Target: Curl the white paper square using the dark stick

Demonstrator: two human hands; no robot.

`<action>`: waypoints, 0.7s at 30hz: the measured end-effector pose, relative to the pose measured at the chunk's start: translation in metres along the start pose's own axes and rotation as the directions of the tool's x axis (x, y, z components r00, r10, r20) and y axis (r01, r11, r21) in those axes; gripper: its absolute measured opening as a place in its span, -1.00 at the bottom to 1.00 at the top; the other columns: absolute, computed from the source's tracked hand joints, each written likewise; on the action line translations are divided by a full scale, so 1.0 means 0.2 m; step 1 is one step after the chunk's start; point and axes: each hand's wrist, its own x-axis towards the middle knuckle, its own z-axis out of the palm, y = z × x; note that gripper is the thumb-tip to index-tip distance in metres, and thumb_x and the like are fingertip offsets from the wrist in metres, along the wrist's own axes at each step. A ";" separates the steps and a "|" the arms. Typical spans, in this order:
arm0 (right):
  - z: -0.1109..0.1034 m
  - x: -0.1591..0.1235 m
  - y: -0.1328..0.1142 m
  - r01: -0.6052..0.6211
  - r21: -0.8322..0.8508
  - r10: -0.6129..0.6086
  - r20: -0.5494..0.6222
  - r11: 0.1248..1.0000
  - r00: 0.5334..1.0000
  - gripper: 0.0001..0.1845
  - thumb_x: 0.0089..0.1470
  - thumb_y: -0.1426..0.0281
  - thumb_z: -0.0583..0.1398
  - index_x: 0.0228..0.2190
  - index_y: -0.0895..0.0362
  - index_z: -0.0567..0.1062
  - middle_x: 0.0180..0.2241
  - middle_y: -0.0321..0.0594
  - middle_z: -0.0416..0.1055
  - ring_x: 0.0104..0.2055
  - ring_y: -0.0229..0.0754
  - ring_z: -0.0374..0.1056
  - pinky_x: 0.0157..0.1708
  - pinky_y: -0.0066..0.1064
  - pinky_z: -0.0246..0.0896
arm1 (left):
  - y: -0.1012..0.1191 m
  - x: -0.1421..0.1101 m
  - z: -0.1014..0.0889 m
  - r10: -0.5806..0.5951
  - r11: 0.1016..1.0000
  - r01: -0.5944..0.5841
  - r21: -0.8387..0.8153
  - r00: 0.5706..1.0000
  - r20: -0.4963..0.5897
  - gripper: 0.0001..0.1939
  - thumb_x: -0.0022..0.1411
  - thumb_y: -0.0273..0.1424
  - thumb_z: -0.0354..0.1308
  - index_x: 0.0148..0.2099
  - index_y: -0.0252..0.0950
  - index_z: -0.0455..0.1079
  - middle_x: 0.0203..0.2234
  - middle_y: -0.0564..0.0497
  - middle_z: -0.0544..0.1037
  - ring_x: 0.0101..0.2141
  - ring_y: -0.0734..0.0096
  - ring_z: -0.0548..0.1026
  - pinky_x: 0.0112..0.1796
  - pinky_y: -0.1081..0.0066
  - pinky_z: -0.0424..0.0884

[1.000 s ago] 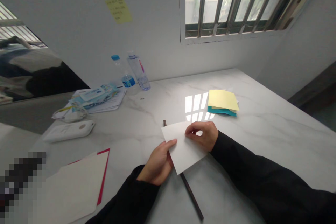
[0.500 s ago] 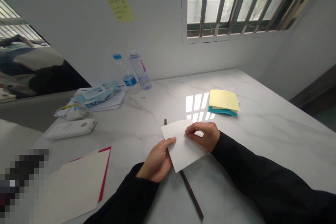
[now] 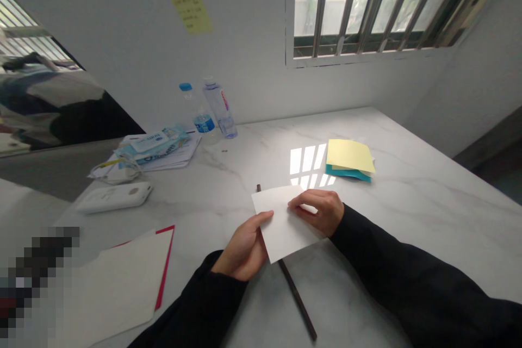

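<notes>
Head view: looking forward and down at two bare hands working over a white marble tabletop (image 3: pixel 411 228).

Held sheet: a sheet of white paper (image 3: pixel 277 234) sits just in from the tabletop's near edge, around the middle, tilted corner-on to the person.

Left hand (image 3: pixel 242 250): closed on the sheet's left side, thumb on top and the other fingers hidden behind the paper.

Right hand (image 3: pixel 318 212): closed on the sheet's right side, fingers (image 3: pixel 310 198) curled over the paper with a small gap beneath them. Which fingers sit under the sheet is hidden.

Why held so: gripping opposite sides appears to keep the sheet steady and clear of the marble.

Under the sheet: a thin dark rod (image 3: pixel 297 299) runs beneath it, its tip showing past the far side and its other end reaching toward the near edge. It seems to lie loose on the marble, held by neither hand.

Beyond the right hand: yellow sticky notes (image 3: pixel 349 155) lie stacked on teal paper (image 3: pixel 346 175), toward the far edge.

Left side: a cream card (image 3: pixel 114 288) overlaps a red folder (image 3: pixel 165 266) by the near left corner. Farther along are a white plastic device (image 3: pixel 114 197) and a pile of printed papers (image 3: pixel 159 152).

Far edge: two clear water bottles, one blue-capped (image 3: pixel 198 117) and one taller (image 3: pixel 220 111), stand upright against the wall.
</notes>
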 end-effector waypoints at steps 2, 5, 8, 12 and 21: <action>0.00 0.00 0.00 0.032 -0.012 -0.032 0.002 0.999 0.999 -0.87 0.18 0.55 0.25 -0.32 0.11 0.58 -0.35 -0.27 0.62 -0.34 -0.25 0.54 -0.28 -0.47 0.41 | 0.00 0.00 0.01 -0.008 1.000 0.008 -0.005 1.000 0.012 -0.53 0.29 -0.58 0.09 0.24 -0.51 0.35 -0.06 -0.29 0.63 -0.06 0.04 0.61 0.02 0.19 0.50; -0.01 0.01 0.00 0.080 -0.033 -0.080 0.009 0.996 0.997 -0.87 0.20 0.56 0.24 -0.32 0.12 0.56 -0.36 -0.24 0.61 -0.36 -0.24 0.53 -0.31 -0.47 0.40 | 0.01 -0.01 0.01 -0.012 1.000 0.012 -0.003 1.000 0.018 -0.53 0.28 -0.58 0.11 0.23 -0.51 0.36 -0.07 -0.28 0.64 -0.06 0.04 0.61 0.01 0.19 0.51; -0.02 0.02 0.00 0.114 -0.047 -0.112 0.032 0.992 0.993 -0.87 0.21 0.57 0.23 -0.32 0.13 0.55 -0.38 -0.23 0.60 -0.36 -0.23 0.52 -0.34 -0.46 0.39 | 0.01 -0.01 0.00 -0.015 1.000 0.015 -0.005 0.999 0.036 -0.53 0.27 -0.57 0.12 0.22 -0.49 0.37 -0.07 -0.27 0.64 -0.06 0.05 0.61 0.00 0.21 0.52; -0.03 0.02 0.00 0.145 -0.043 -0.141 0.088 0.989 0.986 -0.88 0.22 0.57 0.22 -0.30 0.14 0.54 -0.38 -0.23 0.59 -0.34 -0.21 0.53 -0.32 -0.44 0.41 | 0.02 -0.01 0.00 -0.019 1.000 0.021 -0.014 0.997 0.073 -0.54 0.28 -0.56 0.12 0.22 -0.46 0.38 -0.07 -0.24 0.64 -0.06 0.06 0.61 -0.01 0.23 0.52; -0.03 0.01 -0.01 0.158 -0.092 -0.150 0.096 0.983 0.984 -0.86 0.26 0.54 0.18 -0.28 0.11 0.53 -0.34 -0.22 0.61 -0.30 -0.20 0.54 -0.28 -0.42 0.43 | 0.02 -0.03 0.01 -0.005 1.000 0.005 -0.004 0.996 0.094 -0.56 0.28 -0.54 0.13 0.20 -0.47 0.41 -0.09 -0.24 0.65 -0.09 0.07 0.62 -0.01 0.24 0.50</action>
